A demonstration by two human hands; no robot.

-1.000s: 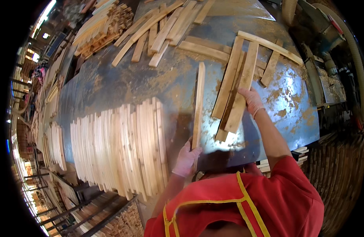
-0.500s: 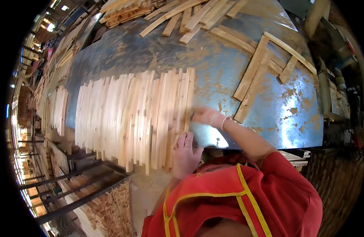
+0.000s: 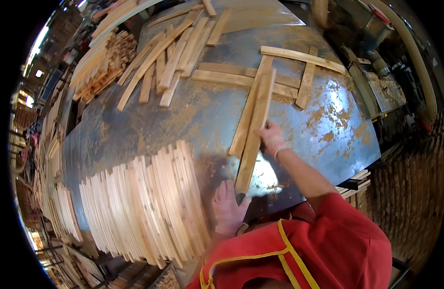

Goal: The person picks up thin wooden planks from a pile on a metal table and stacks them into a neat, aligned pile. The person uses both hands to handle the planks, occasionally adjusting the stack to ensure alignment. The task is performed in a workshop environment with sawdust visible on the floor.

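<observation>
My right hand [image 3: 273,137] is closed around the right edge of a long brown wooden plank [image 3: 256,132], near its middle. The plank is tilted over the metal table, its near end pointing toward me. Just by that near end is my left hand [image 3: 226,208], fingers stretched and thumb apart; a small dark patch shows between thumb and fingers, and I cannot make out what it is. A second plank [image 3: 248,113] runs along the left side of the held one. To the left of my left hand lies a row of pale wood strips [image 3: 145,204], side by side.
The metal table [image 3: 193,115] is dusted with sawdust. Crossed planks [image 3: 222,77] and another long board [image 3: 304,59] lie at the far right. Loose boards [image 3: 178,53] and a stack of wood [image 3: 108,62] are at the far left. Beyond the right edge hangs a ribbed hose [image 3: 426,77].
My right hand has moved from the strips out to the right and taken hold of a brown plank. My left hand has come off the row's edge. The view has shifted.
</observation>
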